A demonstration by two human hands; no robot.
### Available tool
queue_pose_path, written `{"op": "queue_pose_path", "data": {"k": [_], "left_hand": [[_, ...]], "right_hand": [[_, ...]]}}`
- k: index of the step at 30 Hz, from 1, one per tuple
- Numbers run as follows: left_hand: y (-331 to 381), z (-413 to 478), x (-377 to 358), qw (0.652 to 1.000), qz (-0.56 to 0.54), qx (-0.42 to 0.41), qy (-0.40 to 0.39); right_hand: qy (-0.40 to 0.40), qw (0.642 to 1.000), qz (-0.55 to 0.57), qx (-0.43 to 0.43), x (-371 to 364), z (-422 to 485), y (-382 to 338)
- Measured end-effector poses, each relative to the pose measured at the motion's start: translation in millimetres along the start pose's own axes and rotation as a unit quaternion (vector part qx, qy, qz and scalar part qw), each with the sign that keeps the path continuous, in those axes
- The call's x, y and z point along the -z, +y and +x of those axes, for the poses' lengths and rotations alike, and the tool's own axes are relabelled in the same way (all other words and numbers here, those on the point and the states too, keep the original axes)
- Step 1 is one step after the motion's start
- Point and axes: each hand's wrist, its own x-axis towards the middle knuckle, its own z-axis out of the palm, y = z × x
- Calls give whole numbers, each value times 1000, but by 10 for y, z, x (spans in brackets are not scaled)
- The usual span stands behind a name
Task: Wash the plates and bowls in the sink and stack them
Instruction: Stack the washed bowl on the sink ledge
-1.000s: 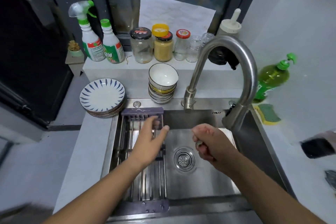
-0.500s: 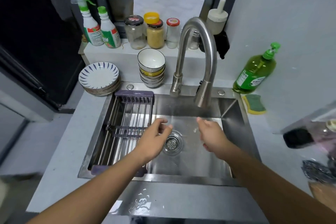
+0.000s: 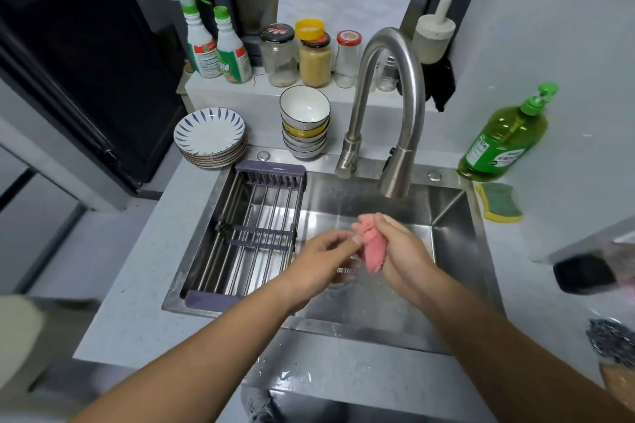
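Observation:
A stack of white plates with blue leaf marks point(image 3: 209, 134) stands on the counter behind the sink's left corner. A stack of bowls point(image 3: 304, 113) stands beside it, just left of the faucet point(image 3: 391, 96). Both my hands are over the steel sink point(image 3: 446, 251), under the spout. My right hand point(image 3: 402, 251) grips a bunched pink cloth point(image 3: 372, 247). My left hand point(image 3: 319, 257) has curled fingers, and its fingertips pinch the cloth's left edge. No dishes lie in the basin.
A wire drying rack point(image 3: 254, 223) spans the sink's left half. A green soap bottle point(image 3: 505, 141) and a sponge point(image 3: 498, 206) sit at the back right. Spray bottles point(image 3: 199, 41) and jars point(image 3: 314, 55) line the ledge. Steel wool point(image 3: 611, 336) lies at the right edge.
The pink cloth now shows in my right hand, which held nothing visible before. Both hands have come closer together over the drain. The camera has pulled back and tilted.

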Motion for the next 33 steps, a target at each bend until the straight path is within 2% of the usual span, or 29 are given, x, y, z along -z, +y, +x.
{"op": "queue_pose_path", "data": {"k": [6,10,13,18,23,27,33], "left_hand": [[151,-45,286,989,-137,10,50],[266,-128,520,996,-81,35,29],[288,-171,721,995,-78,4,55],[483,-160,1218,985,-150,-38,82],[706,-147,1712,978,-178,-62,86],[889,-95,2067,974,-196,-87,70],[1077,-31,2472,981,-158,-97,59]], "right_hand": [[-129,990,41,-32,-344,-49,-36],[-124,992,-23,-14,-618,-71,-26],[-155,983,-94,13,-817,-60,28],[-106,976,-180,64,-1140,49,-122],[-119,957,-249,88,-1516,153,-277],[-120,963,-209,117,-1898,248,-390],[8,960,-202,193,-2189,369,-420]]}}
